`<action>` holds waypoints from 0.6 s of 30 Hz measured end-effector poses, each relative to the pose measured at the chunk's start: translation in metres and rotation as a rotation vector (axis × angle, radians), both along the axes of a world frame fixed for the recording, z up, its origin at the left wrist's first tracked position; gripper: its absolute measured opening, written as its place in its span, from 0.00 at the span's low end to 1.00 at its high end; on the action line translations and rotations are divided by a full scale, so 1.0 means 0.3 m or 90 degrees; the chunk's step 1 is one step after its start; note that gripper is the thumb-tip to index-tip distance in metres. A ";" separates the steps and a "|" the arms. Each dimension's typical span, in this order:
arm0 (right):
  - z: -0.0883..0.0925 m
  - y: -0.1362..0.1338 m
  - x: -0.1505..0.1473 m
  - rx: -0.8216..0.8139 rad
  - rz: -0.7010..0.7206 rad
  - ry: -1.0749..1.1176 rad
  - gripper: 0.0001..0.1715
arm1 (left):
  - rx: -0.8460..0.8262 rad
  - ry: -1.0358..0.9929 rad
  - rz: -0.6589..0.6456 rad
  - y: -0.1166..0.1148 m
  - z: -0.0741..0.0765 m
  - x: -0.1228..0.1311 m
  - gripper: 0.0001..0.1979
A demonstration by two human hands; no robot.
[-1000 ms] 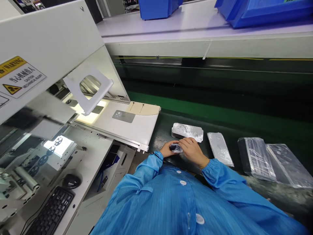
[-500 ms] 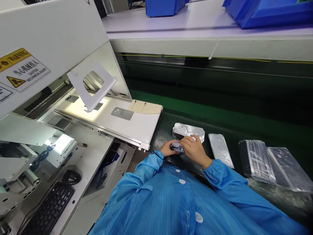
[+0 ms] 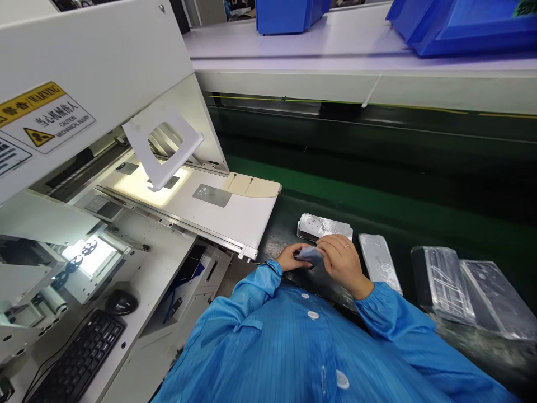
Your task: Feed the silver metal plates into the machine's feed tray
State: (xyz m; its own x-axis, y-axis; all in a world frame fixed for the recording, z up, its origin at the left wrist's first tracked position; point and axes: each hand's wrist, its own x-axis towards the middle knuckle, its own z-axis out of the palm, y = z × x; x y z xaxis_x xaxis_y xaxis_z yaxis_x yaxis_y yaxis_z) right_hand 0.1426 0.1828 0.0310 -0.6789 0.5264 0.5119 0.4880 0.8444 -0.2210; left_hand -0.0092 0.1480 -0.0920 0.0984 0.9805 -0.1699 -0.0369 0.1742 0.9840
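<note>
In front of my body, my left hand is closed on a thin, shiny, film-covered panel, gripping its left end. My right hand pinches the right side of the same panel; whether it grips the panel or only a loose film edge I cannot make out. The panel looks pale bluish and seems tilted. Just beyond my hands lies a stack of silvery flat panels with small round holes at one end. A single silvery wrapped slab rests right of my right hand.
Plastic-wrapped packs lie at the right on the dark belt. On the left, a white machine conveyor carries a grey panel with holes. A keyboard and a mouse sit lower left. Blue bins stand on the shelf.
My right hand has moved slightly right, away from my left. The panel between them now shows a lighter, bluish face. The camera view has shifted a little.
</note>
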 end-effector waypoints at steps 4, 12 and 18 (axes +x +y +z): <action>-0.021 0.019 0.010 -0.071 -0.028 -0.015 0.14 | -0.028 0.004 0.007 0.011 -0.010 0.008 0.22; -0.056 0.049 0.051 -0.334 0.041 0.078 0.45 | -0.036 -0.018 0.006 0.023 -0.022 0.006 0.18; -0.074 0.063 0.039 -0.249 0.043 0.102 0.13 | -0.017 -0.014 -0.001 0.035 -0.036 0.004 0.18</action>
